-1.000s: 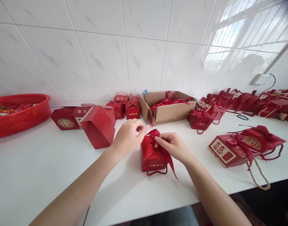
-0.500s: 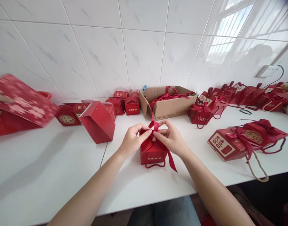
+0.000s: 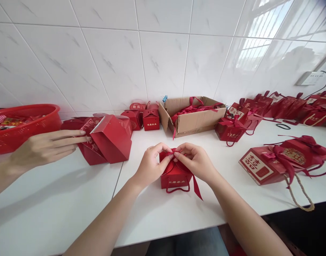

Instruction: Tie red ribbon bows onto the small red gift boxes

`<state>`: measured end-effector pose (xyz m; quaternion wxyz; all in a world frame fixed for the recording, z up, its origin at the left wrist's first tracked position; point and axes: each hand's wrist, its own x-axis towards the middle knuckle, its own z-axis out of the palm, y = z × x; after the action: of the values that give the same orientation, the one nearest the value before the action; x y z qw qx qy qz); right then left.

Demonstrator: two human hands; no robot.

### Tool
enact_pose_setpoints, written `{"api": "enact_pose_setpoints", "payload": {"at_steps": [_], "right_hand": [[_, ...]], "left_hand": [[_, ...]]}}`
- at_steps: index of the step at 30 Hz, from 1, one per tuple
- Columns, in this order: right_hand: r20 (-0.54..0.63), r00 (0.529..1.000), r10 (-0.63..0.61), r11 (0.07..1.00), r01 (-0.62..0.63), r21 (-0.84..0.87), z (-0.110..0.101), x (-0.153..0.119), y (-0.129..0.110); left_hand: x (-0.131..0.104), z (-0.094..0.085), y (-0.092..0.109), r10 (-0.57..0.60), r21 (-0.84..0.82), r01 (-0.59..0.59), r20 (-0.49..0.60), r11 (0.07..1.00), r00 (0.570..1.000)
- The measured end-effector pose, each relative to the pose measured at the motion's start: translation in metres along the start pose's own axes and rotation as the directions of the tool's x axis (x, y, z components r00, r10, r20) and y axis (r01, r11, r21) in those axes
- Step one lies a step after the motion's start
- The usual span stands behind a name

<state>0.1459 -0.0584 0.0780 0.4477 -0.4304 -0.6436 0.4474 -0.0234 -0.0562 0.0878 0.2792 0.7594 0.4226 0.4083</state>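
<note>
A small red gift box with gold characters and a rope handle stands on the white table in front of me. Red ribbon lies over its top, and one tail hangs down on the right side. My left hand pinches the ribbon at the top centre of the box from the left. From the right, my right hand pinches it too, its fingertips close to those of my left. The fingers partly cover the knot or loop between them.
Behind the box stands a cardboard carton of ribbons. Ribboned boxes lie at right. At left, another person's hand touches red boxes near a red basket.
The upright ribbon loop between my hands has flattened down onto the box. The other person's hand has moved right, bringing a patterned red box beside the standing one and uncovering the basket.
</note>
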Motion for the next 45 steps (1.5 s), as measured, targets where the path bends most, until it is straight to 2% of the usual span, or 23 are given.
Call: {"api": "enact_pose_setpoints", "payload": {"at_steps": [6,10,18,21,23,26,28,30,34,37,41,45], "right_hand": [[-0.069,0.997,-0.025,0.976,0.009,-0.217,0.002,-0.004,-0.003],[-0.083,0.995,-0.062,0.941,0.031,-0.337,0.004,-0.008,-0.005],[-0.121,0.96,-0.254,0.845,0.159,-0.511,0.005,-0.007,0.003],[-0.127,0.947,-0.295,0.802,0.174,-0.571,0.006,-0.006,0.004],[-0.161,0.946,-0.28,0.8,0.137,-0.584,0.007,-0.006,0.003],[-0.16,0.982,-0.099,0.885,0.014,-0.465,0.005,-0.004,0.001],[-0.09,0.995,0.046,0.947,-0.072,-0.314,0.003,-0.002,0.0],[-0.01,0.991,0.13,0.978,-0.13,-0.162,0.001,0.001,0.001],[0.107,0.981,0.161,0.983,-0.169,0.077,0.002,0.004,0.004],[0.158,0.975,0.155,0.967,-0.182,0.177,0.006,0.005,0.006],[0.097,0.98,0.174,0.954,-0.192,0.232,0.011,0.004,0.009],[0.064,0.98,0.191,0.941,-0.201,0.272,0.014,0.003,0.01]], "left_hand": [[-0.004,0.001,-0.01,0.059,0.067,-0.054,-0.077,0.996,0.995],[-0.006,0.001,-0.012,0.069,0.088,-0.062,-0.077,0.994,0.995],[-0.006,-0.001,-0.01,0.084,0.167,-0.068,-0.086,0.984,0.993],[-0.006,-0.003,-0.01,0.144,0.233,-0.126,-0.062,0.964,0.988],[-0.006,-0.004,-0.011,0.201,0.273,-0.178,-0.059,0.945,0.978],[-0.006,-0.005,-0.013,0.258,0.298,-0.226,-0.073,0.928,0.963],[-0.005,-0.006,-0.014,0.264,0.298,-0.229,-0.082,0.927,0.961],[-0.005,-0.006,-0.015,0.253,0.283,-0.22,-0.088,0.934,0.963],[-0.003,-0.007,-0.017,0.226,0.211,-0.201,-0.099,0.956,0.969],[-0.001,-0.005,-0.021,0.197,0.14,-0.18,-0.119,0.974,0.973],[0.001,-0.002,-0.024,0.117,0.043,-0.112,-0.14,0.993,0.983],[-0.002,-0.01,-0.019,0.108,0.06,-0.095,-0.261,0.994,0.959]]}}
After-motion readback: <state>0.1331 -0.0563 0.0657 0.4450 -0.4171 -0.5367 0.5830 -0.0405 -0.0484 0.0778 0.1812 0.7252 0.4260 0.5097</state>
